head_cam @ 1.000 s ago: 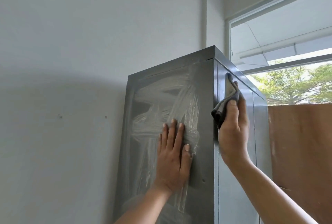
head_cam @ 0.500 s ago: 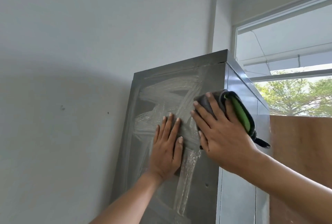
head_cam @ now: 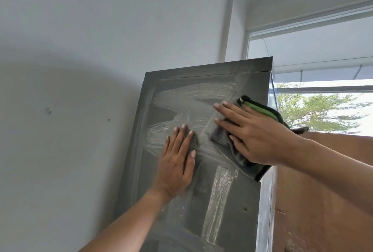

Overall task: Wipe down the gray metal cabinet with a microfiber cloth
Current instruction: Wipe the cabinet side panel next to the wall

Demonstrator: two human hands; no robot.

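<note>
Folded and limp, the microfiber cloth (head_cam: pixel 238 146) needs the right hand (head_cam: pixel 260 136) flat-fingered pressing it on the cabinet's (head_cam: pixel 222 211) streaked side panel, left hand (head_cam: pixel 177 162) spread flat beside.

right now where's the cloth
In the head view the microfiber cloth lies flat against the gray cabinet's side panel, near its right edge, under the right hand, just right of the left hand.

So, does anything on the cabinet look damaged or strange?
Yes. The cabinet side is covered with pale, streaky smears around the left hand and the cloth. A small hole or dent sits lower right.
</note>
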